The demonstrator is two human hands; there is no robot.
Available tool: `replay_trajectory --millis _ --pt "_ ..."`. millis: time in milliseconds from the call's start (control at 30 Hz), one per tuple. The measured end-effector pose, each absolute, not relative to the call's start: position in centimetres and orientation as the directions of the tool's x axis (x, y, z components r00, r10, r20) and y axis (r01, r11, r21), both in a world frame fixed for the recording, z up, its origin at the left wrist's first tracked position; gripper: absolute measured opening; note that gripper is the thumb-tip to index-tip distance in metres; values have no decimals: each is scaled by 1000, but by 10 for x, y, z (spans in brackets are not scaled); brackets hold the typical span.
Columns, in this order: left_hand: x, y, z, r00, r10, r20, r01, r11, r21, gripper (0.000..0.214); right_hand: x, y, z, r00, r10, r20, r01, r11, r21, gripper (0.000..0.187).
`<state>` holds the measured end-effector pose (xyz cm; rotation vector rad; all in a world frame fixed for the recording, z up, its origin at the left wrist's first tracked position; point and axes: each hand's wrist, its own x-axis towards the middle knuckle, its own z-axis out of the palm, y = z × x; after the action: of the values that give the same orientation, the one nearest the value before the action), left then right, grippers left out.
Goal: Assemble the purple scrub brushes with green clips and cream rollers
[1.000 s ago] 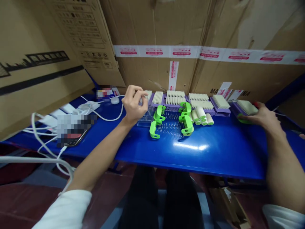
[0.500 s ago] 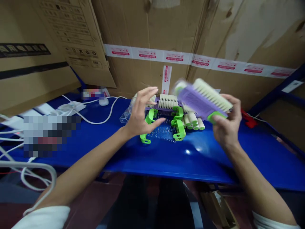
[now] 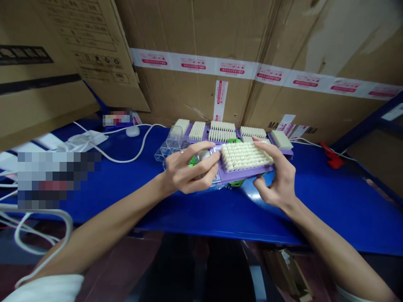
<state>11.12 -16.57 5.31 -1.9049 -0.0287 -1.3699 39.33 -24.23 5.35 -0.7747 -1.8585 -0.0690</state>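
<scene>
Between my hands, above the table, is a purple plate with rows of cream teeth (image 3: 245, 157), tilted so the teeth face me. My left hand (image 3: 190, 170) has its fingers bent and pressed on the plate's left end, next to a clear rounded part (image 3: 203, 156). At the right end my right hand (image 3: 278, 174) grips the plate, fingers on the top edge and thumb below. Partly hidden behind it are bright green brackets (image 3: 237, 183) and thin clear spiky pieces. Similar purple plates with cream teeth (image 3: 222, 136) stand in a row farther back.
Clear plastic cups (image 3: 171, 144) are stacked left of the row. White cables and a power strip (image 3: 91, 138) lie on the blue table (image 3: 151, 214) at left. A red tool (image 3: 332, 157) rests at right. Cardboard (image 3: 189, 96) walls off the back.
My right hand has brought the plate left and down, turning its teeth toward me. My left hand, open before, has closed on the plate's left end. The view has shifted slightly.
</scene>
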Motion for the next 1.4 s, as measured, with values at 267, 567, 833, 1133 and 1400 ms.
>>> replay_trajectory --millis 267,567,833,1133,1400 --pt "110 -160 56 396 -387 832 412 -735 -538 19 407 -240 56 -152 627 764 442 734 -515 88" --pt "108 -161 56 403 -365 839 382 -766 -516 11 424 -226 60 -280 816 506 142 557 -819 90" --pt "108 -161 51 352 -328 877 214 -883 -417 12 419 -226 54 -382 868 319 -184 267 -946 89" --pt "119 -167 38 339 -336 879 126 -909 -397 13 419 -226 48 -506 806 308 -291 176 -940 83" --pt "96 -139 40 371 -294 881 230 -890 -394 24 433 -220 57 -359 842 402 -50 413 -909 99"
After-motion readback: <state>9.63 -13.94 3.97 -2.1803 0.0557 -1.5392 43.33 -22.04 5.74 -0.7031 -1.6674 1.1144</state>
